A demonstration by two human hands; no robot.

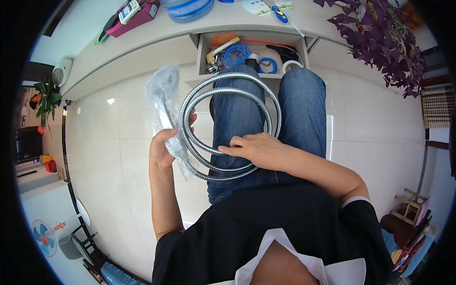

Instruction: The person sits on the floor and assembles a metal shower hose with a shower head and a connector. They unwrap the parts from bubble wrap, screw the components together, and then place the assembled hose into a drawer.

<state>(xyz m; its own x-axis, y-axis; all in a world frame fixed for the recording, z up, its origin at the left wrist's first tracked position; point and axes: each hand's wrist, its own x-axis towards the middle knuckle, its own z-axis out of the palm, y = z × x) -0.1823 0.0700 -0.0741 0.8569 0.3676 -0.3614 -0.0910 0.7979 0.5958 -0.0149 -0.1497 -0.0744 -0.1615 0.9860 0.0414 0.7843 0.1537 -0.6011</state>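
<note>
My left hand (pixel 165 146) is closed around the handle of a shower head (pixel 164 90) wrapped in clear plastic film. A silver metal shower hose (pixel 278 107) runs from its lower end and is coiled in several loops above my thighs. Some fingers of my left hand also reach behind the left side of the coil. My right hand (pixel 254 148) lies across the lower right of the loops, with its fingers bent over the hose and the index fingertip pointing left. Part of its grip is hidden beneath the palm.
Beyond my knees an open drawer (pixel 202 59) holds blue wire coils (pixel 236 55), tape and tools. On the desk (pixel 228 21) stand a water bottle (pixel 187 9), a magenta box (pixel 137 20) and a screwdriver (pixel 279 14). A purple plant (pixel 380 42) hangs at the right.
</note>
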